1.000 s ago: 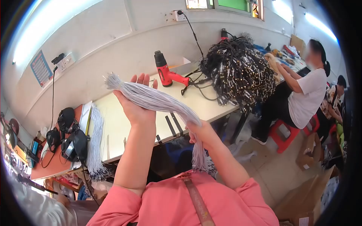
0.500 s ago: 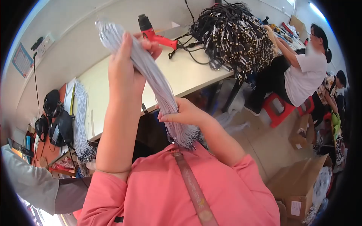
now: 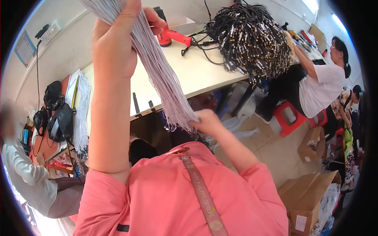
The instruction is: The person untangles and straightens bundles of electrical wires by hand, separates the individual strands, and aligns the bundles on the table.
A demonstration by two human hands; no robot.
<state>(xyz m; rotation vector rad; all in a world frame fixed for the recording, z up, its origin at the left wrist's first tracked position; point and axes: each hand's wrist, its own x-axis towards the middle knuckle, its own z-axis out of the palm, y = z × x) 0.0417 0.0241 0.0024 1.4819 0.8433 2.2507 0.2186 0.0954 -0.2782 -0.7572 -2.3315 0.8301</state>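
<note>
A long bundle of thin grey-white cables [image 3: 159,74] hangs slantwise from the upper left toward my chest. My left hand [image 3: 122,39] is wrapped round its upper part, whose top end runs out of the frame. Near the loose lower ends, my right hand [image 3: 204,122] has its fingers closed on the right side of the bundle. A red and black heat gun [image 3: 173,37] rests on the pale table [image 3: 197,76] just beyond my left hand. Another bunch of grey-white cables [image 3: 82,112] lies over the table's left part.
A big heap of black cables [image 3: 252,43] is on the table at the right. Black bags [image 3: 61,122] lie at the left. One person [image 3: 321,86] sits at the right, another [image 3: 29,177] at the left. Cardboard boxes [image 3: 303,196] and a red stool [image 3: 289,120] stand on the floor.
My left hand has risen, lifting the bundle's upper end out of the frame. My right hand has moved down to the lower ends. The bundle now hangs more steeply.
</note>
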